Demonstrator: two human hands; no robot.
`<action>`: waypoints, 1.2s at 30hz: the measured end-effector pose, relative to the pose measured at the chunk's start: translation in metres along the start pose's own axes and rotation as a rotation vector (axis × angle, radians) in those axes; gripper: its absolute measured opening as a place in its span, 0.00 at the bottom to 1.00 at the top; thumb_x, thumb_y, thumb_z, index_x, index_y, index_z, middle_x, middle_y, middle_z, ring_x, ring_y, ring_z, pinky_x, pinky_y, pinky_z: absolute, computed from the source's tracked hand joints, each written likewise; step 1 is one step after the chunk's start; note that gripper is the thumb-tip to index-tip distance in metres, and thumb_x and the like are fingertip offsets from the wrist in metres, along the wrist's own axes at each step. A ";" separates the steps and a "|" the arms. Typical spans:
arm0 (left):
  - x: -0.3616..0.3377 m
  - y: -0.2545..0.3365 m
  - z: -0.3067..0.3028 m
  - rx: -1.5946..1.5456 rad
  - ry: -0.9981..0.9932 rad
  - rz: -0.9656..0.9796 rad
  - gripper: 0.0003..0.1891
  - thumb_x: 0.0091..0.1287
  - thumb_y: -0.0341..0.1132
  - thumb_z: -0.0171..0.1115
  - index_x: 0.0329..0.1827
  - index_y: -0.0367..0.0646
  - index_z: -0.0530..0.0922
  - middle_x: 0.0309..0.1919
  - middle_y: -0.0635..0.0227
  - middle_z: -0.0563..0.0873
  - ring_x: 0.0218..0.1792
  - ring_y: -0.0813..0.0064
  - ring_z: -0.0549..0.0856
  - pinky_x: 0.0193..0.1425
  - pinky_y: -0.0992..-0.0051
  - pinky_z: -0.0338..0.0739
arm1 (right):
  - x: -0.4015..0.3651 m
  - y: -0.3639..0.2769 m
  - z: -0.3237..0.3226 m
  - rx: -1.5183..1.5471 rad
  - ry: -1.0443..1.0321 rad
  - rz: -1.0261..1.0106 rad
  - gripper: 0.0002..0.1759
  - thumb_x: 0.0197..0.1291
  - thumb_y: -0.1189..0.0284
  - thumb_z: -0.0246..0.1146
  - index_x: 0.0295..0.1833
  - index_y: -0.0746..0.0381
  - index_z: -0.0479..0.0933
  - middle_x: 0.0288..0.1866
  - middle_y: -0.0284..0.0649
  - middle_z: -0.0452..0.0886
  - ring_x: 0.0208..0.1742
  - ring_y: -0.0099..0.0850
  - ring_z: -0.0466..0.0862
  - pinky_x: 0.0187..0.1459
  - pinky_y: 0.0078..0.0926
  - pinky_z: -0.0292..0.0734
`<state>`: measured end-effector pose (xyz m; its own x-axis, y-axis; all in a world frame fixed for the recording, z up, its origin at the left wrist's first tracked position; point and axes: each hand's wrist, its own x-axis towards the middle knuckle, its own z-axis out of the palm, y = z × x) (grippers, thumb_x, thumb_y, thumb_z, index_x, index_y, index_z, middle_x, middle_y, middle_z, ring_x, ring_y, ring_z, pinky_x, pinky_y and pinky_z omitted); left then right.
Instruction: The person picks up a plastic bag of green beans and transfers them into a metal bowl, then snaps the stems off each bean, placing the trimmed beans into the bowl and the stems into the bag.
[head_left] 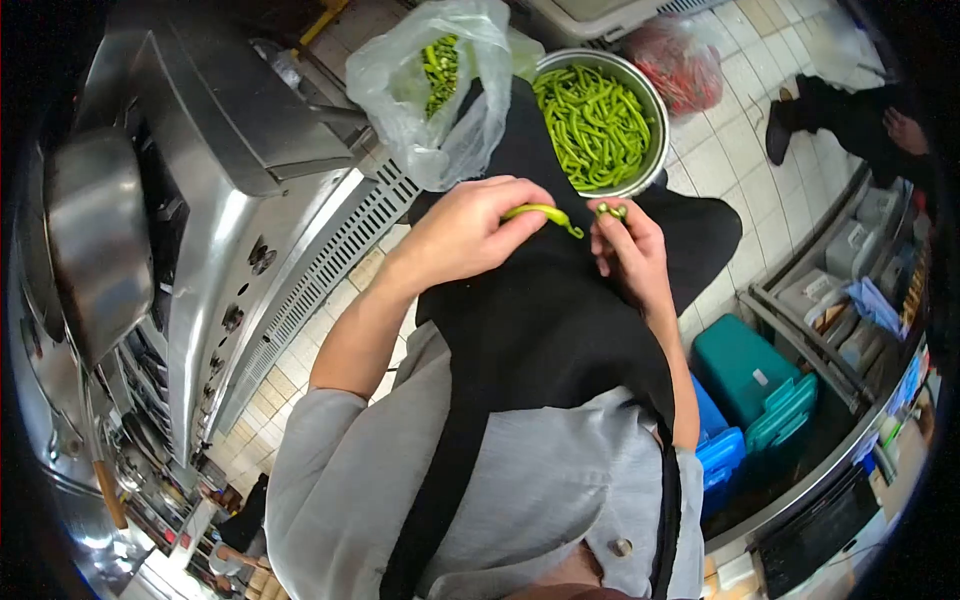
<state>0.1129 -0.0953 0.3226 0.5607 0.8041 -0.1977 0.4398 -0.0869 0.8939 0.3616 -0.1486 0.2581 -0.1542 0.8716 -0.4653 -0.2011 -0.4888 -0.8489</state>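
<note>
My left hand (480, 225) pinches a long green chili pepper (545, 212), its curled tip pointing right toward my other hand. In the fingers of my right hand (635, 245) are small green pepper stems (608, 211). Both hands are above the lap of my black apron (540, 330), with a small gap between them. Just beyond them, a round metal basin (655, 115) is filled with whole green peppers (592, 125). To its left, a clear plastic bag (385, 75) hangs open and contains small green pieces (440, 72).
A steel stove (225, 250) with knobs runs along my left, with a large wok (95, 230) on it. A red mesh bag (680, 65) lies behind the basin. Teal (745, 365) and blue bins (718, 450) stand at my right. Another person's leg (825, 110) shows at the upper right.
</note>
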 end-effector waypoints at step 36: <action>0.057 -0.022 0.002 0.022 0.052 -0.114 0.18 0.73 0.38 0.60 0.61 0.38 0.81 0.49 0.57 0.89 0.50 0.67 0.88 0.56 0.69 0.81 | -0.027 0.009 -0.024 -0.281 0.076 -0.153 0.08 0.67 0.78 0.61 0.48 0.66 0.82 0.31 0.24 0.77 0.32 0.13 0.72 0.34 0.14 0.67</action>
<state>0.1365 -0.0489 0.2908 0.4694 0.8388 -0.2758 0.5143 -0.0058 0.8576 0.3870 -0.1752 0.2568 -0.0678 0.9398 -0.3351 0.0602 -0.3314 -0.9416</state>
